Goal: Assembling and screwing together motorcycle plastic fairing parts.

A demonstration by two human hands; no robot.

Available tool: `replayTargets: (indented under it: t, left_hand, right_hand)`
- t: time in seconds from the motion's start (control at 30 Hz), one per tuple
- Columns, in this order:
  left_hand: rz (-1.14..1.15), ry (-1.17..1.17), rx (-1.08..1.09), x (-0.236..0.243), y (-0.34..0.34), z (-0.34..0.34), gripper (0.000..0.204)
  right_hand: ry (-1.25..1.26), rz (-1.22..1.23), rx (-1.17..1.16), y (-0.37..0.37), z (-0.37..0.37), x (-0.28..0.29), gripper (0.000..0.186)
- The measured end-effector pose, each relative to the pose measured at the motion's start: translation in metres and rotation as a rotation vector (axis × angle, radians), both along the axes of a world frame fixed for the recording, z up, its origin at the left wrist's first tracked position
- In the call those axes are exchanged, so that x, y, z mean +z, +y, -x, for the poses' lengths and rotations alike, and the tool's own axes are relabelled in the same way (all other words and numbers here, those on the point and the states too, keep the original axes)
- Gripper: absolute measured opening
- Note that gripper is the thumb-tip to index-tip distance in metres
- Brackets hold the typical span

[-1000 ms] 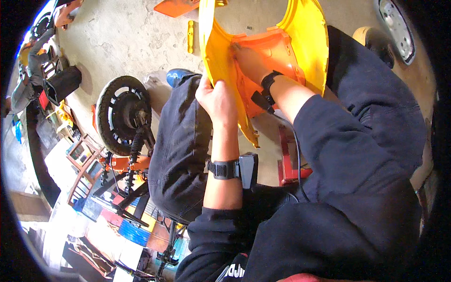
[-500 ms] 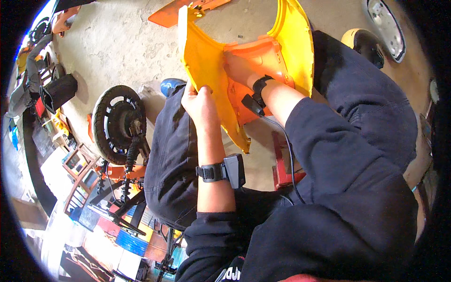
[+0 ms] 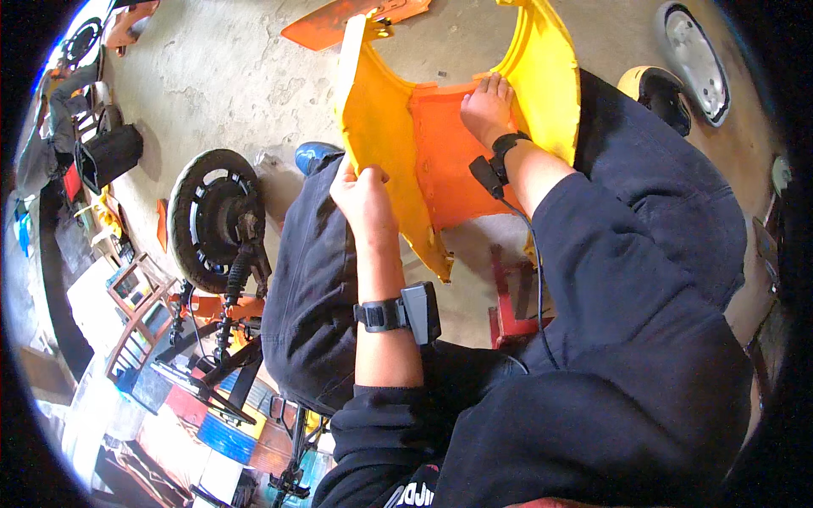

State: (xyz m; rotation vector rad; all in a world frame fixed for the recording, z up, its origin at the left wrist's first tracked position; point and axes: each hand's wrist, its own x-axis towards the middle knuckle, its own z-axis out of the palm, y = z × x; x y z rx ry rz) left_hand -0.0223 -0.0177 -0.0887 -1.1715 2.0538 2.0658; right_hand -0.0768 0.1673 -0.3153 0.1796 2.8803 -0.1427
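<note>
Holds the left hand (image 3: 362,199) curled in a grip, with thumb (image 3: 374,173) uppermost. Rests the right hand (image 3: 487,112) unclenched, with the wrist (image 3: 506,148) behind the fingers (image 3: 497,87).

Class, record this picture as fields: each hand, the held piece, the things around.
Left hand: closed on the left edge of the curved panel
Right hand: fingers extended over the panel's orange middle section
Panel colours: yellow sides, orange middle
Top: orange part on the floor
Left: black-tyred wheel
Upper right: pale oval part
</note>
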Motion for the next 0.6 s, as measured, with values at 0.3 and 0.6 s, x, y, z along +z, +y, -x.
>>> replayTargets:
  t: [0.3, 0.6]
  left_hand:
    - [0.047, 0.044, -0.081, -0.009, 0.01, 0.01, 0.045]
    - [0.234, -0.063, -0.163, -0.012, 0.001, 0.008, 0.04]
  right_hand:
    - [0.209, -0.037, 0.053, 0.003, -0.008, -0.004, 0.057]
    - [-0.023, 0.071, 0.122, -0.024, 0.046, 0.018, 0.026]
